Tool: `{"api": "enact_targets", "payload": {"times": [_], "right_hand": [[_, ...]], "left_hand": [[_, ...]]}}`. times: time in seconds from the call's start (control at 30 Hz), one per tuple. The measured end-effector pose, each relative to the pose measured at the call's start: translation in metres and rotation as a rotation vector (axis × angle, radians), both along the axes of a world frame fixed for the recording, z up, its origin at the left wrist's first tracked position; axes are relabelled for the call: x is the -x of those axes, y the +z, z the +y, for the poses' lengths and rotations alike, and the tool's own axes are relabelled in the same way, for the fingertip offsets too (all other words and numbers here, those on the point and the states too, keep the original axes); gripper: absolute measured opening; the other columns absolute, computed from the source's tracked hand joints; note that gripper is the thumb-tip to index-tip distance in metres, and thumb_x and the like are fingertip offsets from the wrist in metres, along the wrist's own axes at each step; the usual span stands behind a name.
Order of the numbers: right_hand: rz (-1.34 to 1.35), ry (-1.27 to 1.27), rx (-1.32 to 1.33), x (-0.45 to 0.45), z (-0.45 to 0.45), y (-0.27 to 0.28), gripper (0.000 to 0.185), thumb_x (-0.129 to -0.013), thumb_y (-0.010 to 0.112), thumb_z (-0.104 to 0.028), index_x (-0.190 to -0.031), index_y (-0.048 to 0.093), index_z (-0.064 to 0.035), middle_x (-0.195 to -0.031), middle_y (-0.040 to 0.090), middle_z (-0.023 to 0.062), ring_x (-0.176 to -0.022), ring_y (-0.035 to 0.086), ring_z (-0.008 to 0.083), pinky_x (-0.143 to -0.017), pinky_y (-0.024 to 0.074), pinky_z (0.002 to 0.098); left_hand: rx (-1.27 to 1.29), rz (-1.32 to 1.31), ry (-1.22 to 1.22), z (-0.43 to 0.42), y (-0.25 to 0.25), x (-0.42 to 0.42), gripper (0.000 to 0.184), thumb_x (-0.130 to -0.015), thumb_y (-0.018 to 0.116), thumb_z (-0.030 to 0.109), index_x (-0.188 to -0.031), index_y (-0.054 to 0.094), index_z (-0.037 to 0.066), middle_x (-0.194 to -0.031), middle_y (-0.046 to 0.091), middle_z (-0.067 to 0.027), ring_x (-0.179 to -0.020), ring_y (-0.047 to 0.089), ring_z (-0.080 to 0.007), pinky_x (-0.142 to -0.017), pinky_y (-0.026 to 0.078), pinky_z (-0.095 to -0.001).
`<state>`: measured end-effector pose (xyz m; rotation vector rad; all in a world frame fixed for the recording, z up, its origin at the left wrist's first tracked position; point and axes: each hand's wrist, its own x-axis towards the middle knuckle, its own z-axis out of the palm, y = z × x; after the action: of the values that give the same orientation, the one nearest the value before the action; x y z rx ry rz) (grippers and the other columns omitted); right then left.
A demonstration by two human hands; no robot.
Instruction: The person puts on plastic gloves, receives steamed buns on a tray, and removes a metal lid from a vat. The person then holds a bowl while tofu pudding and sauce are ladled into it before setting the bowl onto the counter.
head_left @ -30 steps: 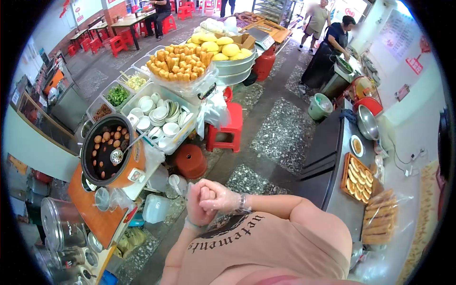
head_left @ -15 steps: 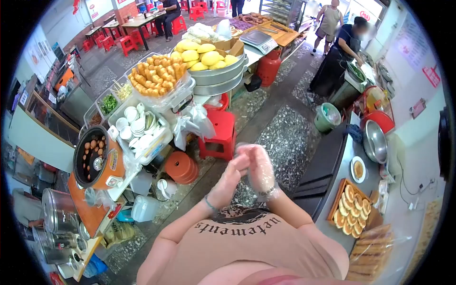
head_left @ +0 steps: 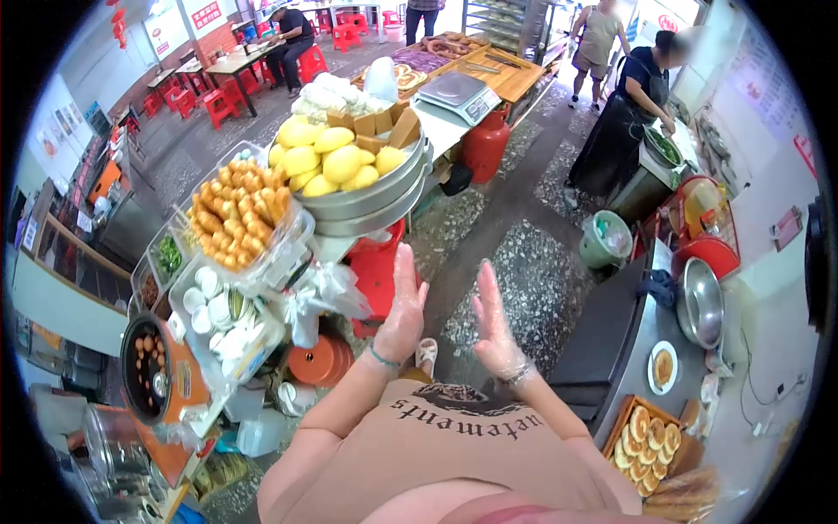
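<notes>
The red stool stands just beyond my left grip; white bags hang beside the desk, likely for easy reach. That grip and my right grip, both clear-gloved, presumably for hygiene, are flat, apart, holding 0 things. My shirt reads "etements" upside down.

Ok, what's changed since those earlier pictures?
The left hand and right hand, clasped earlier, have let go of each other and moved apart sideways; both are empty. The view has shifted too. The yellow buns and fried dough stay piled as they were.
</notes>
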<state>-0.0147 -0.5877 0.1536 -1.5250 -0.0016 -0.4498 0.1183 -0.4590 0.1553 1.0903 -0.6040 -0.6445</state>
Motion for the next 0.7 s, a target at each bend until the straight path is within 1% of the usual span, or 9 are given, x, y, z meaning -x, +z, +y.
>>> {"api": "enact_targets", "payload": {"times": [0.07, 0.1, 0.13, 0.2, 0.23, 0.27, 0.4, 0.67, 0.7], "right_hand": [[0.035, -0.039, 0.052, -0.028, -0.037, 0.013, 0.129, -0.065, 0.073, -0.064, -0.149, -0.012, -0.0152, -0.157, -0.013, 0.008, -0.145, -0.007, 0.0265, -0.113, 0.0068, 0.051], [0.007, -0.077, 0.016, -0.043, -0.057, 0.014, 0.127, -0.062, 0.083, -0.049, -0.15, -0.002, -0.0161, -0.156, -0.007, 0.0108, -0.143, 0.011, 0.0288, -0.111, 0.0224, 0.0519], [0.013, -0.082, 0.016, -0.054, -0.074, 0.017, 0.127, -0.062, 0.083, -0.049, -0.15, -0.002, -0.0161, -0.156, -0.007, 0.0108, -0.143, 0.011, 0.0288, -0.111, 0.0224, 0.0519], [-0.04, -0.207, -0.037, -0.08, -0.11, 0.025, 0.095, -0.067, 0.084, -0.023, -0.141, 0.024, -0.0139, -0.149, 0.017, 0.0125, -0.126, 0.04, 0.0263, -0.099, 0.0431, 0.0437], [-0.082, -0.271, -0.162, -0.093, -0.125, 0.031, 0.051, -0.072, 0.073, 0.003, -0.109, 0.041, -0.0122, -0.122, 0.039, 0.0073, -0.094, 0.051, 0.0143, -0.077, 0.0533, 0.0281], [-0.13, -0.483, -0.193, -0.104, -0.142, 0.025, 0.031, -0.076, 0.058, 0.013, -0.082, 0.04, -0.0118, -0.089, 0.044, 0.0012, -0.07, 0.043, 0.0072, -0.056, 0.0439, 0.02], [-0.051, -0.785, -0.067, -0.115, -0.219, 0.015, 0.041, -0.078, 0.051, 0.016, -0.059, 0.026, -0.0111, -0.06, 0.031, -0.0045, -0.054, 0.027, 0.004, -0.048, 0.02, 0.0225], [-0.099, -0.879, 0.047, -0.161, -0.431, 0.008, 0.041, -0.08, 0.05, 0.014, -0.062, 0.023, -0.0098, -0.06, 0.027, -0.0036, -0.054, 0.023, 0.0043, -0.046, 0.0205, 0.0241], [-0.113, -0.839, -0.028, -0.167, -0.46, 0.011, 0.026, -0.081, 0.053, 0.01, -0.072, 0.036, -0.0079, -0.073, 0.04, 0.0016, -0.062, 0.037, 0.008, -0.052, 0.0308, 0.0243]], "left_hand": [[0.11, -0.108, -0.035, -0.031, 0.008, -0.041, 0.084, -0.092, 0.051, 0.025, -0.15, -0.009, 0.019, -0.157, -0.012, 0.0028, -0.145, -0.01, -0.0185, -0.114, 0.015, -0.0444], [0.216, -0.055, 0.011, -0.047, 0.019, -0.054, 0.08, -0.088, 0.057, 0.016, -0.149, 0.006, 0.016, -0.154, 0.006, -0.0023, -0.142, 0.015, -0.0198, -0.11, 0.026, -0.0435], [0.216, -0.048, 0.007, -0.065, 0.02, -0.07, 0.08, -0.088, 0.057, 0.016, -0.149, 0.006, 0.016, -0.154, 0.006, -0.0023, -0.142, 0.015, -0.0198, -0.11, 0.026, -0.0435], [0.175, -0.062, 0.07, -0.11, 0.023, -0.109, 0.048, -0.085, 0.058, 0.003, -0.126, 0.035, 0.014, -0.128, 0.034, -0.0044, -0.111, 0.042, -0.0134, -0.093, 0.042, -0.0325], [0.204, -0.11, 0.151, -0.134, 0.03, -0.126, 0.023, -0.083, 0.056, -0.005, -0.082, 0.039, 0.012, -0.087, 0.037, 0.0013, -0.072, 0.034, -0.0067, -0.065, 0.037, -0.0215], [0.195, -0.101, 0.149, -0.152, 0.03, -0.141, 0.023, -0.083, 0.056, -0.005, -0.082, 0.039, 0.012, -0.087, 0.037, 0.0013, -0.072, 0.034, -0.0067, -0.065, 0.037, -0.0215], [-0.124, -0.324, 0.141, -0.22, 0.028, -0.175, 0.043, -0.085, 0.06, 0.004, -0.058, 0.026, 0.006, -0.057, 0.024, 0.0016, -0.054, 0.025, -0.01, -0.05, 0.022, -0.0301], [-0.057, -0.14, 0.34, -0.37, 0.023, -0.261, 0.046, -0.086, 0.057, -0.002, -0.06, 0.022, 0.01, -0.059, 0.024, 0.0062, -0.057, 0.02, -0.0046, -0.049, 0.021, -0.0249], [-0.062, -0.141, 0.348, -0.396, 0.026, -0.267, 0.046, -0.086, 0.057, -0.002, -0.06, 0.022, 0.01, -0.059, 0.024, 0.0062, -0.057, 0.02, -0.0046, -0.049, 0.021, -0.0249]]}}
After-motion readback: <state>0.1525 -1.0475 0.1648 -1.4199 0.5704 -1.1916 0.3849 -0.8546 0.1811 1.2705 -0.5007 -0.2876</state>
